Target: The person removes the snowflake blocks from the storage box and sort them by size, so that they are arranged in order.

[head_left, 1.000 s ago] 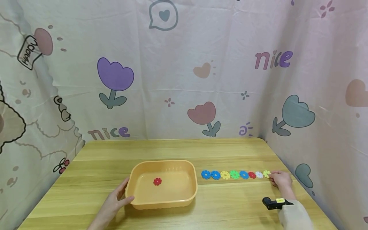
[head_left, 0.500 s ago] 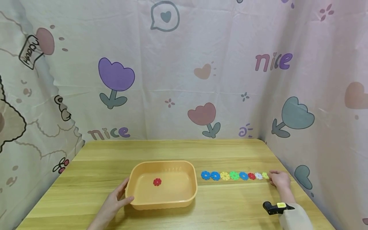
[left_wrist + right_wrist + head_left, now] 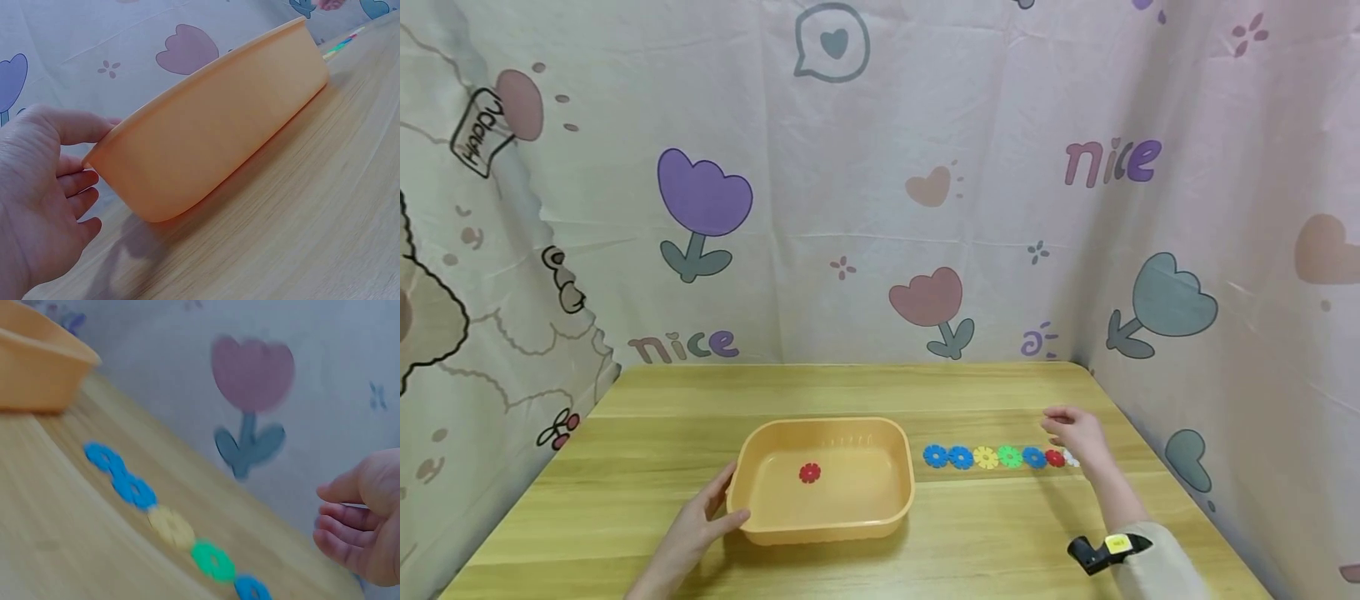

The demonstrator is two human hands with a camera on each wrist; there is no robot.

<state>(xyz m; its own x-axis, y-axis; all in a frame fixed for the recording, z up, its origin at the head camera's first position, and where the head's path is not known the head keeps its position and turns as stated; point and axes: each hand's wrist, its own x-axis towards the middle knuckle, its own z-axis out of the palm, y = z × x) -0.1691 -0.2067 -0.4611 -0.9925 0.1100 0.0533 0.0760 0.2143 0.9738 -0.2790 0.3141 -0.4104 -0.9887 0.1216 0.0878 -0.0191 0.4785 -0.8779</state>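
Observation:
In the head view my left hand (image 3: 692, 529) grips the left side of a yellow-orange plastic basin (image 3: 820, 528). The left wrist view has its thumb over the rim and other fingers below it. A red flower-shaped disc (image 3: 805, 472) lies in the basin. To the right runs a row of similar notched discs: two blue discs (image 3: 930, 454), a yellow disc (image 3: 981, 455), a green disc (image 3: 1004, 458), another blue disc (image 3: 1028, 457), a red disc (image 3: 1055, 460) and a partly covered white disc (image 3: 1070, 456). Above the row's right end, my right hand (image 3: 1078, 435) hovers with loosely bent fingers, holding nothing visible.
The wooden table (image 3: 700, 392) reaches back to a patterned curtain (image 3: 850, 167), which also hangs along both sides. A black device with a yellow label (image 3: 1116, 545) is strapped at my right wrist.
My right hand has left the yellow-green disc at the row's right end and moved up and left; its forearm now hides that disc. My left hand and the basin stay put.

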